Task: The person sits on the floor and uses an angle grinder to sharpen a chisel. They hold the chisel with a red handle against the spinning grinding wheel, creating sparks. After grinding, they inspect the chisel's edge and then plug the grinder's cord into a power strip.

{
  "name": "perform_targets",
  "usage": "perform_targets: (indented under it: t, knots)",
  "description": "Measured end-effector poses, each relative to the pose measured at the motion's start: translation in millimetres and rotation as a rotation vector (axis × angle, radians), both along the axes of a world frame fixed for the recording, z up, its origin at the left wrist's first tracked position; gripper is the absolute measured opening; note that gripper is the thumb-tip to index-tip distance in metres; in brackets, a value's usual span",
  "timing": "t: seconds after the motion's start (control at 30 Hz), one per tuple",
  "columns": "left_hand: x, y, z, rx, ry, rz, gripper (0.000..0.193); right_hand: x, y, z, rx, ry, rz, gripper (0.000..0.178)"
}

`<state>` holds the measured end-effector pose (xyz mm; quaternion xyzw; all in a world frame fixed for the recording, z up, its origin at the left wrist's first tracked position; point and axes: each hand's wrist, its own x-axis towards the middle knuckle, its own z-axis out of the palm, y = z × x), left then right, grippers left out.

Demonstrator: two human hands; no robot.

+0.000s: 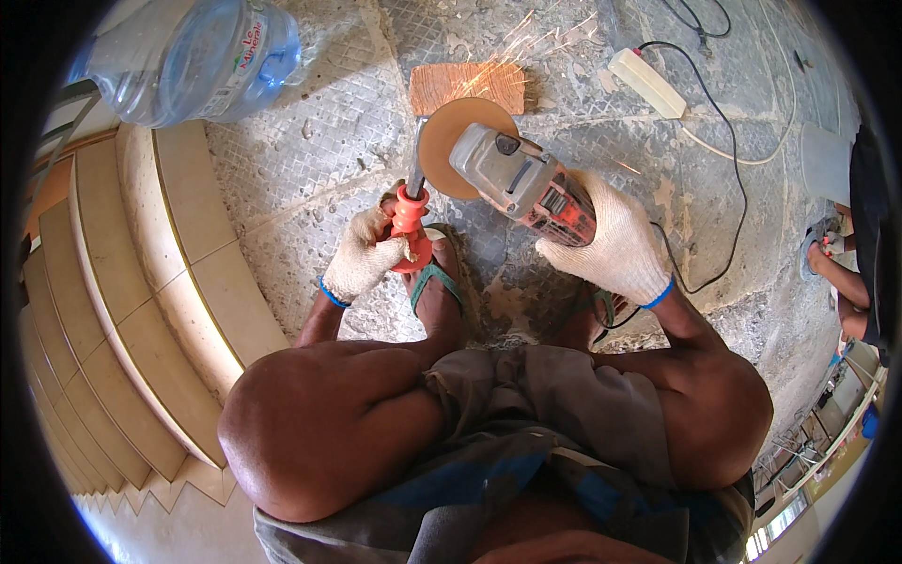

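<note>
My right hand (pixel 615 235), in a white knit glove with a blue cuff, is wrapped round the body of a grey and red angle grinder (pixel 531 188). The grinder's round tan disc (pixel 440 146) meets the metal shaft of a chisel (pixel 411 209) along its edge. Sparks (pixel 526 47) fly up and away to the right. Gloved the same way, my left hand (pixel 362 258) grips the chisel by its orange ribbed handle. The tip of the shaft lies by a wooden block (pixel 456 86) on the floor, partly behind the disc.
A large clear water bottle (pixel 221 70) lies at far left, above tiled steps (pixel 141 320). A white power strip (pixel 648 83) with a black cord (pixel 742 188) lies right of the block. My sandaled feet (pixel 440 291) are close below the tools. Another person's leg (pixel 841 282) shows at far right.
</note>
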<state>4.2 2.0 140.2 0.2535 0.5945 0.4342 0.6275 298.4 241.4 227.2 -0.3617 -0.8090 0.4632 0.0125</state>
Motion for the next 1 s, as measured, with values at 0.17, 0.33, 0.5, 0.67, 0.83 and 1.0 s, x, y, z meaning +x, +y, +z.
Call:
perform_targets:
  t: [0.17, 0.33, 0.5, 0.67, 0.83, 1.0]
  knots:
    - [-1.4, -3.4, -3.1, 0.018, -0.007, 0.004, 0.088, 0.8, 0.1, 0.9, -0.023, -0.018, 0.002, 0.070]
    - [-2.1, -6.9, -6.8, 0.082, -0.037, 0.031, 0.086, 1.2, 3.0, 3.0, -0.044, 0.004, -0.026, 0.069]
    - [-2.4, -8.4, -10.2, 0.009, -0.074, 0.035, 0.085, 1.3, 1.1, 4.5, -0.044, 0.001, -0.013, 0.068]
    - [-4.0, -8.8, -12.6, 0.001, -0.053, 0.036, 0.083, 1.3, -0.2, 2.7, -0.025, -0.046, 0.006, 0.070]
    - [-4.1, -8.9, -14.2, 0.020, -0.014, 0.038, 0.080, 0.0, -0.3, 0.3, -0.007, -0.029, 0.011, 0.072]
    - [-3.5, -9.1, -14.7, 0.019, -0.005, 0.018, 0.082, 0.0, -0.4, 0.7, -0.016, -0.041, 0.013, 0.071]
